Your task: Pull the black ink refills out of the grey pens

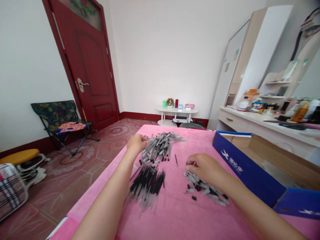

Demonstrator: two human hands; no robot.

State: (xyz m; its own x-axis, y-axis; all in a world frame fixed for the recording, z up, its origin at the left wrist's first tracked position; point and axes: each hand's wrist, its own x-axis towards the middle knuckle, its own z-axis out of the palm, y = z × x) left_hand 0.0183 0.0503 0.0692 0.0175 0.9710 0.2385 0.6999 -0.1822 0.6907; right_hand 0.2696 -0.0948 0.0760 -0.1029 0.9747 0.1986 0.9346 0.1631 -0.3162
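My left hand (137, 143), its fingers curled together, is at the left edge of a heap of clear and grey pen barrels (160, 146). What its fingertips hold, if anything, is hidden. Nearer to me lies a bundle of thin black ink refills (147, 181) with pale ends. On the right, my right hand (203, 166) is over a small pile of clear and black pen caps (207, 190). Its thumb and fingers are pinched, with a small pale piece, apparently a pen cap, between them. A single refill (176, 160) lies between the piles.
A pink cloth (180, 213) covers the table. An open blue cardboard box (247, 166) stands at its right edge, beside my right forearm. Beyond are a low white table (177, 109), a camouflage folding chair (56, 115), a red door (91, 63) and a cluttered dresser (230, 116).
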